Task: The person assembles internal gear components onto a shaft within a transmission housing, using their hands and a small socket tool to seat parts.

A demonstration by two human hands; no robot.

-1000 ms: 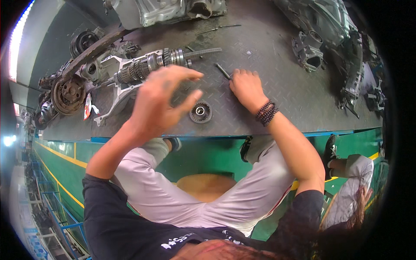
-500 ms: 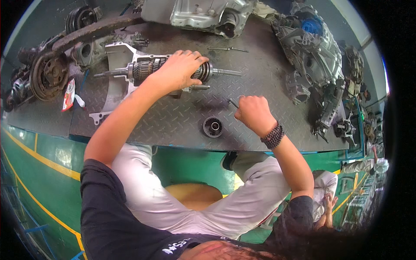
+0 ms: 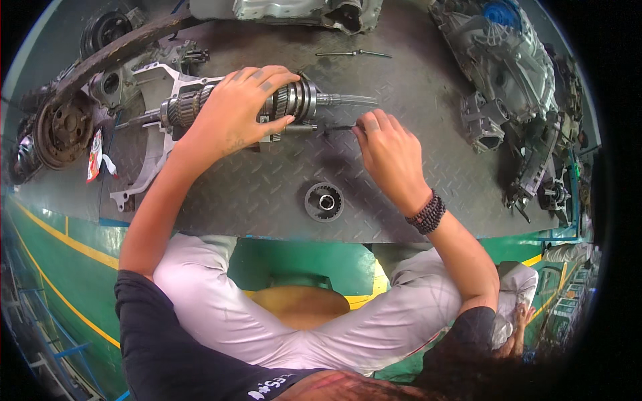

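A transmission gear shaft [image 3: 289, 100] lies across the table beside a grey metal bracket [image 3: 157, 164]. Over its gears rests my left hand [image 3: 244, 107], fingers on the far side and thumb on the near side, gripping it. A shorter, thinner shaft [image 3: 304, 127] shows just below. In its fingertips my right hand [image 3: 393, 150] pinches a thin dark rod-like tool [image 3: 340, 127], whose far end points left at the thinner shaft; whether they touch I cannot tell. A round toothed hub [image 3: 325, 202] sits on the table nearer to me.
At the right stand a large gearbox housing [image 3: 505, 70] and smaller castings [image 3: 485, 123]. A thin metal rod [image 3: 353, 53] lies at the back, before a silver casing [image 3: 294, 10]. A rusty drum [image 3: 65, 130] and a red-and-white packet [image 3: 95, 157] are at the left.
My right hand has moved up and forward, bringing the rod-like tool beside the thinner shaft's end. My left hand stays on the gear shaft, its thumb spread more. The view has shifted slightly.
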